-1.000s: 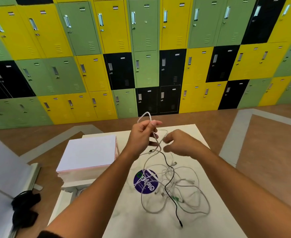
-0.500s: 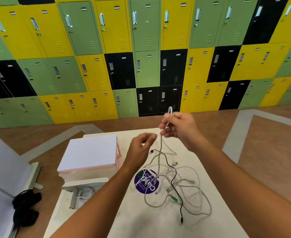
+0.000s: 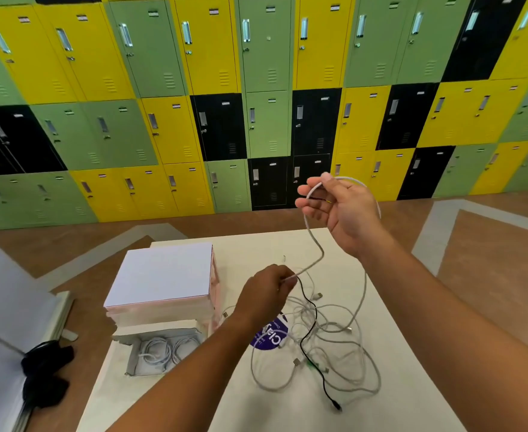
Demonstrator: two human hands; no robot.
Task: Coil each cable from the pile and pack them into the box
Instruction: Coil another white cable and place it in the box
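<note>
A white cable point(image 3: 314, 241) runs between both hands above the table. My right hand point(image 3: 339, 210) is raised high and pinches the cable's upper part, with a loop arching over the fingers. Lower and to the left, my left hand point(image 3: 267, 293) grips the same cable near its end. Below them a tangled pile of white cables point(image 3: 328, 344) lies on the table, with one black cable point(image 3: 311, 335) winding through it. The open white box point(image 3: 132, 360) at the left holds two coiled white cables point(image 3: 163, 350).
The box's raised lid point(image 3: 163, 275) stands behind the opening. A purple round sticker point(image 3: 269, 336) lies on the white table point(image 3: 287, 406) under the pile. A black object point(image 3: 46, 378) rests on the floor at left. Coloured lockers point(image 3: 256, 104) fill the far wall.
My right hand has risen up and to the right, drawing the white cable out of the pile. My left hand dropped lower and holds the cable's other part.
</note>
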